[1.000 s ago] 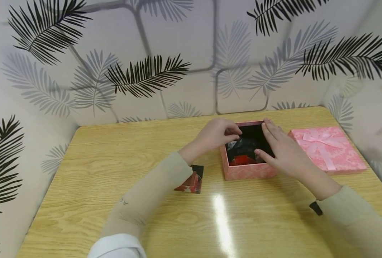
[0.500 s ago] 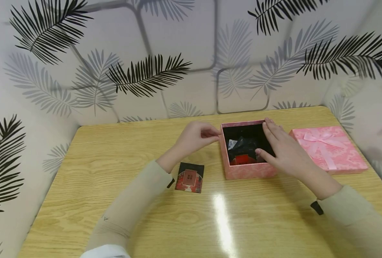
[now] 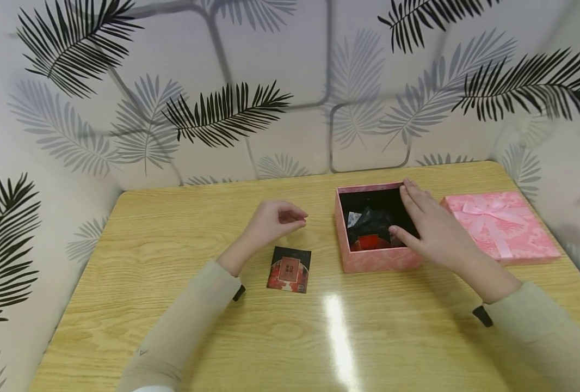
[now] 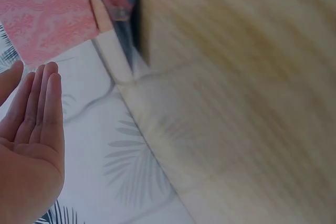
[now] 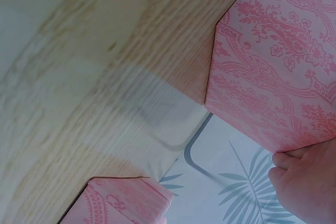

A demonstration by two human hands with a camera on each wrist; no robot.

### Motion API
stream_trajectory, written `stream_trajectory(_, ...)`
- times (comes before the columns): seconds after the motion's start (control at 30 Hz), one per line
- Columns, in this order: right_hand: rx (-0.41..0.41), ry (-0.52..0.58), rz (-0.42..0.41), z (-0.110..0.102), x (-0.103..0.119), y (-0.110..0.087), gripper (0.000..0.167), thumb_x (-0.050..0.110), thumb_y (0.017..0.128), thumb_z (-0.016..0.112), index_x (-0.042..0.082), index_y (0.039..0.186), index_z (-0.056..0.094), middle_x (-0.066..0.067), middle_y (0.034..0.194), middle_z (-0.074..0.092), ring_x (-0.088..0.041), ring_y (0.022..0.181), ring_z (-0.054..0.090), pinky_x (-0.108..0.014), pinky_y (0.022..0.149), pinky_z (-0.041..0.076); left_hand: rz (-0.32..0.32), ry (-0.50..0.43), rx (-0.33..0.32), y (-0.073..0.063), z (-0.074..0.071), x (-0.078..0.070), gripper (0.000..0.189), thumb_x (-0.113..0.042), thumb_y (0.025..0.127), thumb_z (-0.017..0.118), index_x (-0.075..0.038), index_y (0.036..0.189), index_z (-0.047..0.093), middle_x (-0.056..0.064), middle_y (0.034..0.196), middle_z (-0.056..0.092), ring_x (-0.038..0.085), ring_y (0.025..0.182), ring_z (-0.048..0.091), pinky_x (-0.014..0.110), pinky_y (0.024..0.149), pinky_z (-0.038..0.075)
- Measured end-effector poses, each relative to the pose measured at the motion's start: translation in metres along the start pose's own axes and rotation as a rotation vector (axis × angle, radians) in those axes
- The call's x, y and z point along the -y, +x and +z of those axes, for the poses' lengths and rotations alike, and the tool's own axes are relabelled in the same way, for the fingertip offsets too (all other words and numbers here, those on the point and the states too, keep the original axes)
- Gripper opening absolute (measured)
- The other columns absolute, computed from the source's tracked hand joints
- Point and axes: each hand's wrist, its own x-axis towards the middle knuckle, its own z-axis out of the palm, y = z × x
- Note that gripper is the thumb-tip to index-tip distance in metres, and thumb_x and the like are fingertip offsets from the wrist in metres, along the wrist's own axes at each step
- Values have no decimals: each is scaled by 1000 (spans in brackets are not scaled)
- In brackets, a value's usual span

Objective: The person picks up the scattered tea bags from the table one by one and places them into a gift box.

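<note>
My left hand [image 3: 276, 224] hovers over the table with nothing in it, thumb and fingertips close together. In the left wrist view, the fingers of this hand [image 4: 34, 124] look nearly straight. Just below it in the head view lies a flat square black-and-red packet [image 3: 288, 269]. To the right stands an uncovered pink patterned box [image 3: 383, 261] with a black inside. Crumpled dark wrapping [image 3: 372, 222] and a red piece [image 3: 368, 242] lie in it. My right hand [image 3: 429, 228] rests on the box's right side, fingers extended along the rim and thumb over the inside.
The pink lid [image 3: 505, 227] with a ribbon bow sits right of the box. Both are on a wooden table [image 3: 182, 228], whose back edge meets a leaf-patterned wall covering [image 3: 290, 136]. A bright glare streak crosses the table's front.
My left hand has left the inside of the box, come out past its left wall and moved left, uncovering the packet. The right hand stays on the box.
</note>
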Motion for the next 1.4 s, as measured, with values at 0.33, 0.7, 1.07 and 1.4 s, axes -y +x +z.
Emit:
stream_trajectory(0.33,13,-1,13,-2,0,-2,94,51,105,60,-4,168,17,-23,177,13,-44,164,18,-69,129,23,-4,-4,35,-8,-1,16,23,-8,97,79,3,117,79,16,109,81,27,95,78,30,83,65)
stream_trajectory(0.7,6,-9,15,-2,-1,-3,94,52,106,59,-4,168,17,-23,177,14,-44,163,19,-69,128,24,-17,20,172,-19,-2,25,32,-6,93,83,2,123,76,16,115,80,26,103,78,30,89,65)
stream_trajectory(1.07,10,-7,23,0,-2,-3,94,52,105,60,-3,168,17,-22,178,13,-45,163,20,-70,128,23,27,276,211,-30,-2,31,43,-14,90,88,-1,128,74,11,121,79,25,112,76,35,100,62)
stream_trajectory(1.4,4,-2,8,1,-2,-2,94,52,106,59,-3,168,16,-22,178,13,-44,164,18,-69,128,24,66,408,215,-44,-2,32,65,-34,85,93,-2,137,69,10,132,74,26,122,70,43,110,56)
